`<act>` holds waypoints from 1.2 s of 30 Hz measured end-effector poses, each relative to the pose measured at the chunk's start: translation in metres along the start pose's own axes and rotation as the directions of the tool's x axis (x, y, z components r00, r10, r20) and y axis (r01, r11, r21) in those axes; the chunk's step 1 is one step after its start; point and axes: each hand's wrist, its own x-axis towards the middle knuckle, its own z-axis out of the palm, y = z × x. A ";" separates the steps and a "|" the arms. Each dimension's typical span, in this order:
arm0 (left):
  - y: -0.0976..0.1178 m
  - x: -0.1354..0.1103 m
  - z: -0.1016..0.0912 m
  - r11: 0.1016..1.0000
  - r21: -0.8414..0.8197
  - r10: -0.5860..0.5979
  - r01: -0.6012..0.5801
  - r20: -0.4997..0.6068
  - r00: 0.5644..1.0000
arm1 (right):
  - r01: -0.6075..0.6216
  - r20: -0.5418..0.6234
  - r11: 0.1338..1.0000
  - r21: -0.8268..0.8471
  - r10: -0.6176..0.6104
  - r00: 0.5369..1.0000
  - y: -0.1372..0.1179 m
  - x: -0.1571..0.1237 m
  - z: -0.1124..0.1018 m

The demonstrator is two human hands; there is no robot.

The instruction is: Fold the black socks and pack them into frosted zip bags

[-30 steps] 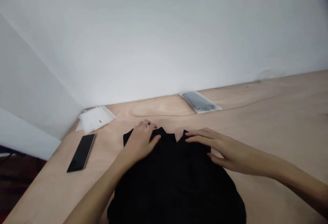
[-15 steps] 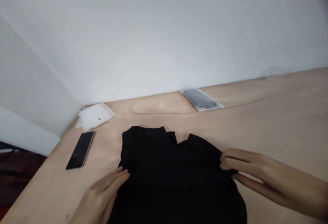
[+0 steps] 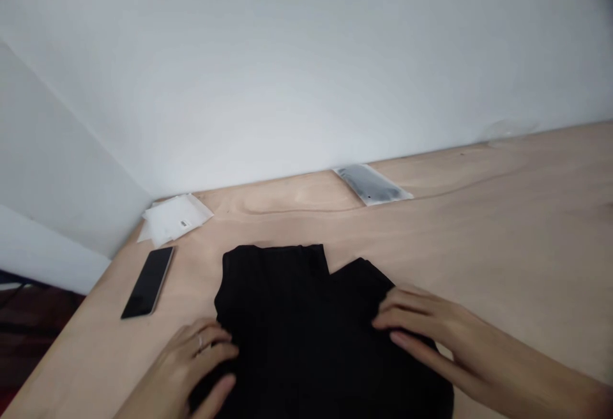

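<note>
Two bare hands rest on one folded black garment [image 3: 297, 317], which lies flat on a plywood tabletop [image 3: 502, 234], its lower edge running out of view. Left hand [image 3: 191, 361]: fingers curved and close together over the garment's lower left side, thumb on the cloth below them, a metal ring [image 3: 200, 342] on one finger. Right hand [image 3: 431, 329]: fingers narrow, laid side by side across the garment's right side, fingertips on the cloth. Whether either hand grips the cloth cannot be told. Up and to the left of the left hand, a black smartphone [image 3: 147, 281] lies at a slant, dark glass upward, pale rim showing. Farther on, in the table's corner, a stack of white packets [image 3: 175, 218] bears a small printed label [image 3: 182, 223], too small to read. Against the wall [image 3: 306, 55], well apart from the hands, lies a clear plastic bag [image 3: 371, 184] with a white border and a dark item [image 3: 368, 182] inside. A scrap of clear plastic [image 3: 507, 130] sits at the join of wall and table, far right.
</note>
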 end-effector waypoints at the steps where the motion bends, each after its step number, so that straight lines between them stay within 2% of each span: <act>1: -0.001 0.007 0.005 1.000 0.008 -0.028 0.028 -0.056 0.998 | 0.011 -0.057 1.000 -0.013 -0.011 0.998 0.004 0.009 0.000; 3: -0.004 0.023 0.019 0.997 0.035 -0.059 0.064 -0.121 0.991 | 0.047 -0.121 0.998 -0.033 -0.050 0.991 0.010 0.027 0.004; 5: -0.006 0.036 0.034 0.995 0.068 -0.058 0.067 -0.118 0.991 | 0.071 -0.137 0.997 -0.037 -0.076 0.988 0.012 0.046 0.010; 9: 0.000 0.050 0.056 0.994 0.106 -0.008 0.008 -0.001 1.000 | 0.126 -0.102 0.989 -0.082 -0.134 0.986 0.005 0.081 0.022; 12: 0.007 0.050 0.061 0.991 0.137 -0.012 0.000 0.088 0.996 | 0.197 -0.060 0.974 -0.110 -0.204 0.977 0.000 0.099 0.035; 14: 0.010 0.047 0.064 0.987 0.159 -0.017 0.002 0.096 0.995 | 0.205 -0.056 0.970 -0.130 -0.213 0.975 0.003 0.106 0.045; 18: 0.006 0.039 0.069 0.984 0.179 -0.023 0.010 0.071 0.997 | 0.098 -0.093 0.978 -0.183 -0.116 0.989 0.017 0.112 0.060; 21: 0.001 0.034 0.073 0.982 0.188 -0.020 0.011 0.051 0.999 | 0.019 -0.115 0.982 -0.190 -0.042 0.993 0.023 0.115 0.063; 30: -0.001 0.033 0.077 0.987 0.158 -0.023 0.012 0.067 0.997 | -0.166 -0.215 0.986 -0.033 0.155 0.964 0.010 0.150 0.054; 36: -0.001 0.034 0.066 0.989 0.144 -0.039 0.030 0.057 0.998 | -0.240 -0.245 0.971 0.023 0.238 0.940 0.023 0.155 0.049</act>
